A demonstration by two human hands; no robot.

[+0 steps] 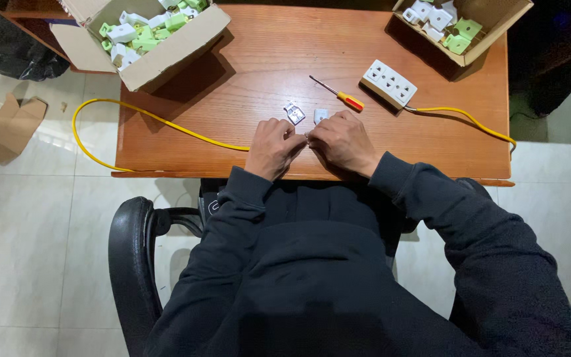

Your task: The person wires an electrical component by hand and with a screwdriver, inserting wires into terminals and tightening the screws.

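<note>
While you sit at the reddish-brown wooden table [266, 59], the head view shows your left hand [273, 147] and your right hand [343, 141] drawn together near the table's front edge, fingertips meeting over the end of the long yellow flexible cable [166, 124]. Both hands are curled and pinch that cable end between them; what exactly lies under the fingertips is hidden. From your left hand the cable runs leftward across the tabletop, loops off the left edge over the floor and returns under the front edge.

Just beyond your knuckles lie two small parts: a silvery-white plug half with metal contacts [294, 113] and a small white plastic plug cover [320, 116], close together and apart from your hands. Farther back and to the right lies a slim screwdriver with an orange and yellow handle [338, 94], and beside it a white rectangular multi-socket block [389, 84], from which a second stretch of yellow cable leads to the table's right edge.

At the far left corner stands an open cardboard box of white and green plastic plug parts [147, 33]; at the far right corner, a second open cardboard box of similar parts [460, 26]. Your black chair armrest [133, 251] shows at lower left.
</note>
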